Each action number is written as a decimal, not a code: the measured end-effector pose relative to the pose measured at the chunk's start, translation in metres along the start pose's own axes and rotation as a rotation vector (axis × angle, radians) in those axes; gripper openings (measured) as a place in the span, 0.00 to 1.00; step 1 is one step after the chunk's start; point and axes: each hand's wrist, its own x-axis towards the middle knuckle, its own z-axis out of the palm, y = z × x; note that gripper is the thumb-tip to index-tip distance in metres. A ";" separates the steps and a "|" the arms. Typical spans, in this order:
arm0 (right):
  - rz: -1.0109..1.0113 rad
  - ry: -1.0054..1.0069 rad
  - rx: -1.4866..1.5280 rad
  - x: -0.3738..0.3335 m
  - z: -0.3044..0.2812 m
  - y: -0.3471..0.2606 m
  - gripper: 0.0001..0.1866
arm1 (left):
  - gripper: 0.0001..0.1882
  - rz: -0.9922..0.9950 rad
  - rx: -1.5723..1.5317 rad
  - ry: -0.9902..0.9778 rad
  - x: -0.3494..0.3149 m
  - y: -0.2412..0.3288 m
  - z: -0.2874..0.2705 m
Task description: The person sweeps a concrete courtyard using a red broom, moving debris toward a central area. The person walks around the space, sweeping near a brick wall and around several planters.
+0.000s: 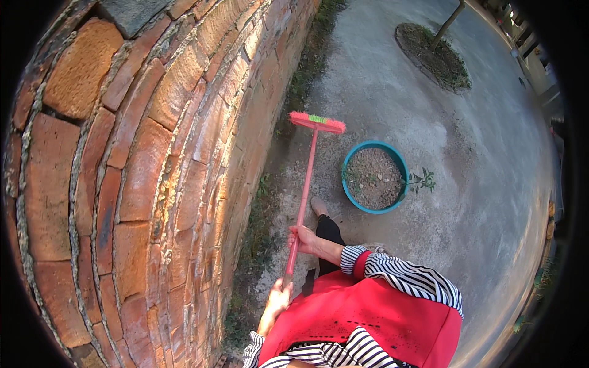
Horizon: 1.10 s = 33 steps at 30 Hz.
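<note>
Both my hands are closed round the long pink handle of a broom (306,178). My right hand (302,239) grips it about midway along the visible handle. Lower down, near the handle's end, is my left hand (278,299). The broom's wide head has pink bristles with a green patch in the middle and points away from me, between the brick wall (147,165) and a round teal tub (405,172). Whether the head touches the ground or wall, I cannot tell.
Soil and small stones fill the tub, and a leafy green sprig (423,180) sticks out at its right side. Weeds (261,196) line the wall's foot. Farther off, a thin tree trunk (446,26) rises from a planted bed in the grey concrete ground (491,159). My shoe (319,206) is beside the handle.
</note>
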 end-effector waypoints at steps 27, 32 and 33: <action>0.013 0.380 -0.191 0.097 -0.011 -0.109 0.09 | 0.11 -0.306 0.397 -0.008 0.114 0.091 0.016; -0.412 0.495 -0.310 0.161 -0.021 -0.279 0.12 | 0.12 0.055 0.382 -0.078 0.282 0.116 0.075; -0.459 0.629 -0.444 0.178 -0.023 -0.330 0.13 | 0.11 0.058 0.254 -0.130 0.330 0.125 0.095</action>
